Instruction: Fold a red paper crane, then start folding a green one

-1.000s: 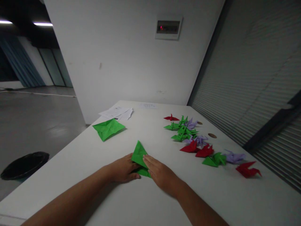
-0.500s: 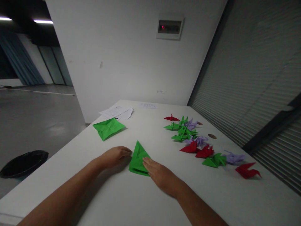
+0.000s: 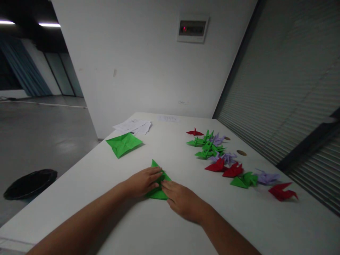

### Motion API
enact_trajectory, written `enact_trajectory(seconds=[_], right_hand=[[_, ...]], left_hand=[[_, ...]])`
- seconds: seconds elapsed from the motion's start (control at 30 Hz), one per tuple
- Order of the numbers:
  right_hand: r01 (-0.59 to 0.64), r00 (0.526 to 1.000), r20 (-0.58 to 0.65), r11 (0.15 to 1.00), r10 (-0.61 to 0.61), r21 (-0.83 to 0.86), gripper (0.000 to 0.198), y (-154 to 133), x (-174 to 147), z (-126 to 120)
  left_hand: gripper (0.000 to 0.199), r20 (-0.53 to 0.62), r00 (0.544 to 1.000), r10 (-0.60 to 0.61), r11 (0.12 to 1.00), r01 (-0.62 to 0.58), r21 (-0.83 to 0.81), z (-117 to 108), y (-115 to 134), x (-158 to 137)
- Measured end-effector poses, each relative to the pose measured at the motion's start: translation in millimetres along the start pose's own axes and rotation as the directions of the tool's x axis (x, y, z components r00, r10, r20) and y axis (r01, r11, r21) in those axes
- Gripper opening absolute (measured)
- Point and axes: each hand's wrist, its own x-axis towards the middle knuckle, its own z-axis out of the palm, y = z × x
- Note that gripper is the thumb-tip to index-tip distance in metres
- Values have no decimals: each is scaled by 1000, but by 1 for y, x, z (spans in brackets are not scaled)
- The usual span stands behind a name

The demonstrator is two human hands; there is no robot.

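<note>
A folded sheet of green paper [image 3: 157, 193] lies on the white table, one point aimed away from me. Across its left side rests my left hand [image 3: 145, 181], fingers stretched out over the paper. My right hand [image 3: 183, 199] lies flat on its right edge, fingertips close to those of the left. Both hands press from above, and neither grips the paper. Part of the sheet is hidden beneath the fingers. Farther left lies a second green sheet [image 3: 124, 144], creased and spread out.
Several folded paper cranes in green, purple and red [image 3: 233, 170] line the table's right side. White printed papers [image 3: 132, 125] lie at the back left. A black-lined bin [image 3: 30, 184] stands on the floor to the left. Window blinds [image 3: 287, 88] border the right.
My left hand has moved right, from beside the folded green paper onto it, and its fingers have spread out. My right hand stays on the paper's right side.
</note>
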Motion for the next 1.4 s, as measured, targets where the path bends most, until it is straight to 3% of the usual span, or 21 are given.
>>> enact_trajectory(seconds=[0.1, 0.3, 0.63, 0.8, 0.97, 1.4], right_hand=[[-16, 1000, 15, 1000, 16, 7, 68, -1, -1, 2], [-32, 998, 52, 999, 31, 19, 75, -9, -1, 2], [-40, 991, 127, 998, 34, 48, 89, -11, -7, -3], [-119, 975, 190, 993, 114, 16, 95, -3, -12, -9], [-208, 964, 168, 978, 208, -16, 90, 8, -14, -14], [-323, 937, 106, 941, 332, -96, 90, 22, -23, -13]], left_hand=[[55, 72, 997, -35, 997, 30, 73, 6, -4, 0], [49, 65, 992, -110, 992, 105, 76, 15, -18, -2], [61, 120, 977, -175, 970, 151, 191, 18, -21, -7], [66, 52, 951, -303, 933, 285, 220, 23, -25, -12], [73, 27, 918, -396, 888, 375, 267, 24, -26, -15], [72, -76, 892, -446, 866, 451, 217, 23, -39, -25]])
